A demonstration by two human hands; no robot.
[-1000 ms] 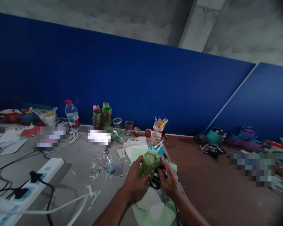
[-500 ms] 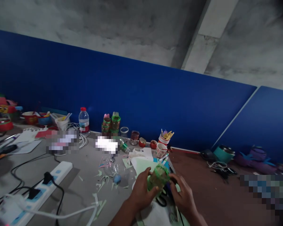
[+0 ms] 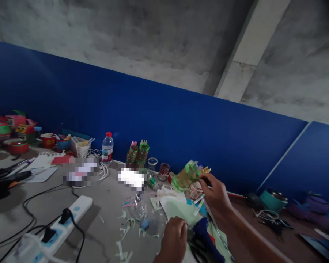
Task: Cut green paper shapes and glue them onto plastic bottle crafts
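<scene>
My right hand (image 3: pixel 215 190) is raised over the far part of the table, its fingertips closed on the edge of a cut plastic bottle cup (image 3: pixel 185 178) trimmed with green. The cup is tilted and hangs in front of a patterned paper cup (image 3: pixel 195 190). Lower down, my left hand (image 3: pixel 176 232) is curled, fingers together, over pale paper; whatever it may hold is hidden. Just right of it lies a blue tool (image 3: pixel 207 239) that looks like a glue gun. Pale green paper (image 3: pixel 178 210) spreads behind the left hand.
Two green-trimmed bottle pieces (image 3: pixel 143 151) stand by the blue partition (image 3: pixel 164 120), near a water bottle (image 3: pixel 107 148). A power strip (image 3: pixel 78 208) with black cords lies at left. Paper scraps (image 3: pixel 120 250) and a clear bottle piece (image 3: pixel 139 208) are scattered centrally.
The green-trimmed cup was between both hands; my left hand has let go and dropped lower. My right hand has carried the cup up and away, uncovering the blue tool. The view has shifted slightly.
</scene>
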